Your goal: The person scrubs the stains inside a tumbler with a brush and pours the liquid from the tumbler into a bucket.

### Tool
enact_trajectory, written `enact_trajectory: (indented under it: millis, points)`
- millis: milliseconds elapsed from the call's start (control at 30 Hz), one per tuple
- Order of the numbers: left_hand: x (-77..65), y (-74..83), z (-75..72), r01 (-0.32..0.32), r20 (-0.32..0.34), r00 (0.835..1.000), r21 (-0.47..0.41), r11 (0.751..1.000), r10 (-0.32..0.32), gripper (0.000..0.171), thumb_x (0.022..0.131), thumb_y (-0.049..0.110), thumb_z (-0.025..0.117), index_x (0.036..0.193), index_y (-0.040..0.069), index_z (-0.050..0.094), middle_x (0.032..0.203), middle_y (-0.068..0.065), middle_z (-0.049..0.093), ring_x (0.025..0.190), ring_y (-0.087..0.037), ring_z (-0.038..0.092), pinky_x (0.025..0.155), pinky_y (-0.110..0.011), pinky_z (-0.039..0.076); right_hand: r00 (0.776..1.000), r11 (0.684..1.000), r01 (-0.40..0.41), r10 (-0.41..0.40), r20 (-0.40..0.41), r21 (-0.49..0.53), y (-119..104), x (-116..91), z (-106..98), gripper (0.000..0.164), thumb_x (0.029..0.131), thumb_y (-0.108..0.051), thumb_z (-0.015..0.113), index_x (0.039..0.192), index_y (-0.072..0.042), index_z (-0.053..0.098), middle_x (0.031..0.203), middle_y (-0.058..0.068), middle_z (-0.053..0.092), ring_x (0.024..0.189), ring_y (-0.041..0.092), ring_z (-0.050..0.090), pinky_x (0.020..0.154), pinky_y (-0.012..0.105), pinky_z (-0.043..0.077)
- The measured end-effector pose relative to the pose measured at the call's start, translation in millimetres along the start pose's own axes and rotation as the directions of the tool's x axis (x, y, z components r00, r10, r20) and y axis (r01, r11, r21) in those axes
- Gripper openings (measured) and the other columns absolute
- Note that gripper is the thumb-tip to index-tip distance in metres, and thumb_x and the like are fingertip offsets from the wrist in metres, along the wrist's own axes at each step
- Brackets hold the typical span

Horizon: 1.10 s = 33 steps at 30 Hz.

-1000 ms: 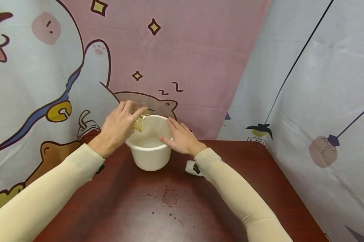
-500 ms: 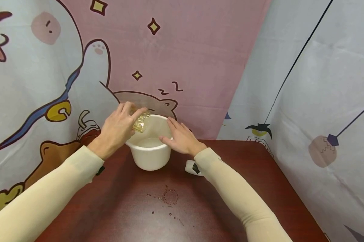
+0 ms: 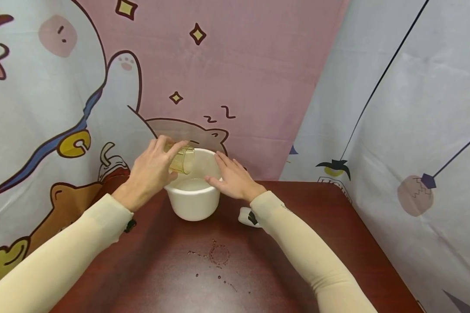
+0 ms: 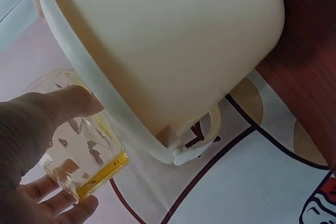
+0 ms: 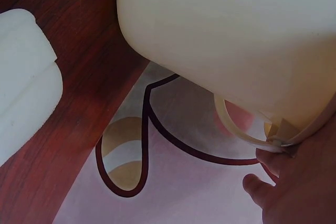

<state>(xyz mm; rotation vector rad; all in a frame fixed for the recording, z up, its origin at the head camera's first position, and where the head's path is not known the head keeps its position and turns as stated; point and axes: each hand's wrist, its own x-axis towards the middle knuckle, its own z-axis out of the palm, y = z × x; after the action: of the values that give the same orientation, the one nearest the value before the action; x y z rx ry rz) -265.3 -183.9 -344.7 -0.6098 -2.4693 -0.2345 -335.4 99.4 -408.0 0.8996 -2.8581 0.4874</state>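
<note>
My left hand (image 3: 149, 167) grips a clear, yellow-tinted drinking glass (image 3: 183, 160) between thumb and fingers. The glass is tipped on its side at the left rim of a white plastic bucket (image 3: 194, 204), its mouth toward the bucket's inside. In the left wrist view, the thumb lies along the faceted wall of the glass (image 4: 79, 142), with other fingers beneath. What looks like shallow water (image 3: 191, 185) lies at the bucket's bottom. My right hand (image 3: 236, 177) rests on the bucket's right rim, fingers extended and thumb over the opening. A handle loop (image 5: 231, 124) hangs near its fingertips.
A small white block-like thing (image 3: 244, 215) lies on the dark red table (image 3: 297, 243) beside my right forearm. A wet ring (image 3: 219, 255) and scattered drops mark the table in front of the bucket. Printed cloth (image 3: 258, 78) hangs behind and at the right.
My left hand has turned and dropped slightly, so the glass's mouth now tips further down into the bucket. The right hand and the bucket hold their places.
</note>
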Motion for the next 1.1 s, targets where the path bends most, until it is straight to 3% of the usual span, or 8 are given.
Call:
enact_trajectory:
  millis: [267,467,800,1100]
  points:
    - [-8.9,6.1,-1.3,0.08,0.011,0.997,-0.082,0.993,-0.079,0.1,0.082,0.011,0.103,0.17,0.022,0.057,0.148,-0.027,0.061,0.131,-0.048,0.063,0.074,-0.064,0.07,1.0,1.0,-0.002,0.002,0.007,0.006,-2,0,0,0.107,0.11,-0.078,0.044,0.186,-0.006,0.021,0.197,0.013,0.02,0.182,0.03,0.027,0.149,0.057,0.021]
    - [-14.7,13.8,-1.5,0.124,0.011,0.992,-0.152,0.981,-0.124,0.099,0.082,0.01,0.102,0.169,0.021,0.056,0.15,-0.026,0.06,0.134,-0.048,0.062,0.08,-0.066,0.069,1.0,1.0,0.0,0.0,0.009,0.004,-1,0,-1,0.107,0.111,-0.078,0.042,0.186,-0.005,0.02,0.197,0.014,0.02,0.183,0.03,0.026,0.149,0.058,0.021]
    - [-22.8,22.1,-1.3,0.089,-0.085,0.991,-0.188,0.978,-0.106,0.099,0.08,0.013,0.106,0.167,0.019,0.059,0.144,-0.025,0.065,0.129,-0.049,0.065,0.083,-0.066,0.068,1.0,1.0,0.003,-0.003,-0.002,0.001,-1,0,0,0.105,0.111,-0.075,0.044,0.185,-0.005,0.021,0.196,0.015,0.021,0.182,0.032,0.027,0.149,0.058,0.022]
    - [-31.1,25.1,-0.8,0.06,-0.179,0.979,-0.221,0.974,-0.101,0.101,0.078,0.019,0.111,0.165,0.015,0.06,0.135,-0.024,0.067,0.123,-0.046,0.068,0.09,-0.065,0.067,1.0,1.0,-0.003,0.003,0.001,0.006,-1,0,0,0.105,0.11,-0.076,0.044,0.185,-0.005,0.021,0.196,0.014,0.02,0.182,0.031,0.027,0.149,0.057,0.02]
